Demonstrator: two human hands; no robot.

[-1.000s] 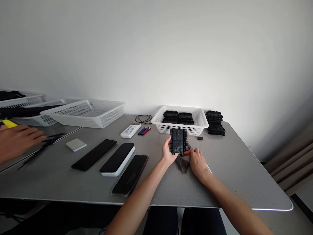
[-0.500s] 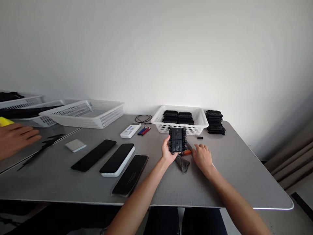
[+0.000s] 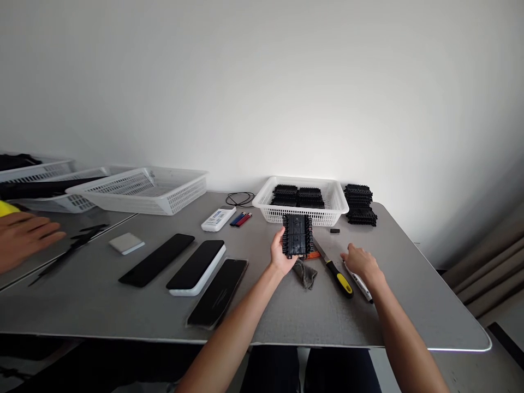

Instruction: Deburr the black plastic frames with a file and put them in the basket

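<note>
1. Left grip [image 3: 279,256] wrapped around the black ribbed part [image 3: 297,234], thumb at its left edge, just in front of the white basket [image 3: 323,218]!
2. Broad face toward the viewer, long axis running up-and-down.
3. Right grip [image 3: 361,262] over the white pen [image 3: 361,285], which slants near-right; clasped or not, cannot tell.

The black ribbed block [image 3: 297,234] hides fingers of the left hand [image 3: 280,255] and part of an orange item [image 3: 314,255]. The right hand [image 3: 362,262] covers part of a white pen [image 3: 361,286]; the view's left edge crops a co-worker's hand [image 3: 27,240].
</note>
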